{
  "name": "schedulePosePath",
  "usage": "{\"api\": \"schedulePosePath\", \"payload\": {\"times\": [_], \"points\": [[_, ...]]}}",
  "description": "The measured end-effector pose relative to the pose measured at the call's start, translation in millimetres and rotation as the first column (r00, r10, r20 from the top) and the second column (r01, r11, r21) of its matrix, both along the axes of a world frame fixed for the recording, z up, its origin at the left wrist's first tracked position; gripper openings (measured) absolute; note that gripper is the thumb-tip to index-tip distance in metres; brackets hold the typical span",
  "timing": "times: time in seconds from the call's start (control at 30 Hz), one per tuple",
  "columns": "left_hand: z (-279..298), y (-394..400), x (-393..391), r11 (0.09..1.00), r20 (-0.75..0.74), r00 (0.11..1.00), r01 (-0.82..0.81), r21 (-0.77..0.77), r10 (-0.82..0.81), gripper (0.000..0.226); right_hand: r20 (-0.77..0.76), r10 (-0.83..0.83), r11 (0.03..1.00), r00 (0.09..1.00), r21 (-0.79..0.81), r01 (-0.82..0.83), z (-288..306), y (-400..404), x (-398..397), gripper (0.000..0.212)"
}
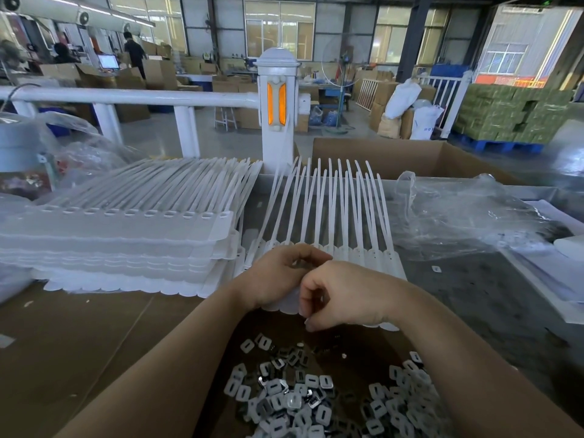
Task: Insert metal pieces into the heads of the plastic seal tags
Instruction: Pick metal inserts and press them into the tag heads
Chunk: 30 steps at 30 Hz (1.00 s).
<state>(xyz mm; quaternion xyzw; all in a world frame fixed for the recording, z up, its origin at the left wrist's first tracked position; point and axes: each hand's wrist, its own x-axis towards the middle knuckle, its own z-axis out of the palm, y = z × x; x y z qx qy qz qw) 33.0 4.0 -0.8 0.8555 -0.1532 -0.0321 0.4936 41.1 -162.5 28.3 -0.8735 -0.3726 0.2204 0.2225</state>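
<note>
Left hand point(278, 276) curled, steadying white seal-tag strip point(331, 216); right hand point(344, 295) fingers bunched at heads — contents unseen; metal pieces point(316, 396) heaped near for reach.

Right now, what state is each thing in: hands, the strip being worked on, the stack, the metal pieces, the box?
Left hand: fingers curled, holding the strip's heads.
Right hand: fingers curled over the strip; any piece pinched is hidden.
Strip of tags: flat, tails fanned away.
Stack of strips: piled, untouched.
Metal pieces: loose heap.
Cardboard box: open.
Plastic bag: crumpled.
</note>
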Motion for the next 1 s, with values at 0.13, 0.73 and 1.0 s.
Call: {"api": "schedulePosePath", "payload": {"times": [0.13, 0.73, 1.0], "points": [[-1, 1, 0, 1.000, 0.035, 0.999, 0.014, 0.024, -0.015, 0.024, -0.107, -0.140, 0.970, 0.984, 0.184, 0.158, 3, -7, 3, 0.010], [-11, -14, 6, 0.909, 0.309, 0.951, -0.142, 0.393, 0.015, 0.018, -0.201, -0.587, 0.742, 0.784, 0.252, 0.621, -11, -48, 32, 0.013], [-12, -24, -1, 0.859, 0.417, 0.884, -0.034, 0.510, -0.212, 0.030, -0.176, -0.554, 0.799, 0.814, 0.164, 0.579, -8, -56, 33, 0.015]]}}
